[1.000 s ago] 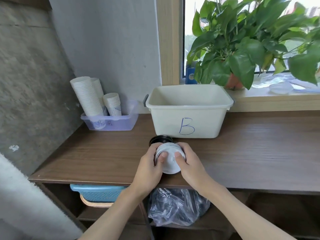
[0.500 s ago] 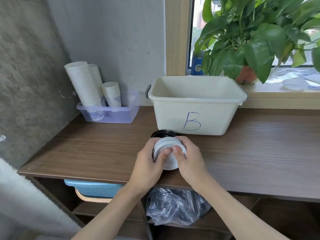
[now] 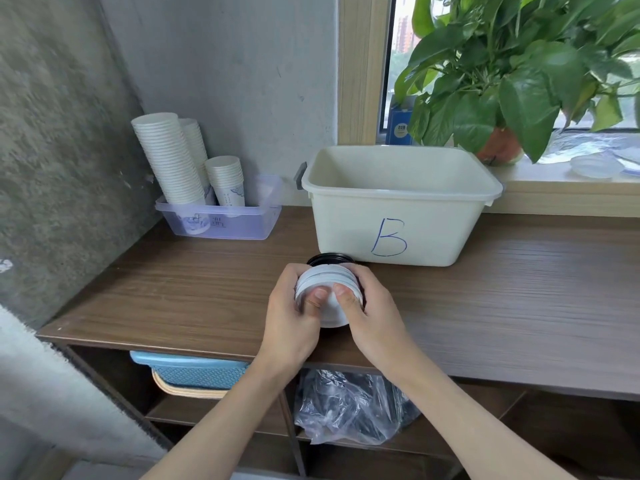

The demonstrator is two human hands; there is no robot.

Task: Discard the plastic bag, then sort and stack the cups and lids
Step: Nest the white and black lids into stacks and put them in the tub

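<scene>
A stack of white lids (image 3: 327, 282) stands near the front edge of the wooden counter (image 3: 194, 282). My left hand (image 3: 294, 317) grips its left side and my right hand (image 3: 370, 317) its right side, both thumbs pressed on the front lid. Black lids (image 3: 329, 259) peek out just behind the white stack. Tall stacks of white paper cups (image 3: 169, 157) lean in a clear plastic tray (image 3: 242, 225) at the back left. The cream bin marked "B" (image 3: 398, 202) stands behind my hands, with nothing visible inside it. A crumpled clear plastic bag (image 3: 349, 407) lies on the shelf below the counter.
A potted green plant (image 3: 502, 81) and a clear lid (image 3: 594, 166) sit on the window sill at the back right. A blue basket (image 3: 194, 372) rests on the lower shelf at left. A rough concrete wall runs along the left side.
Both hands keep hold of the white lids and the stack now looks more spread, with its rims showing. The view has shifted slightly.
</scene>
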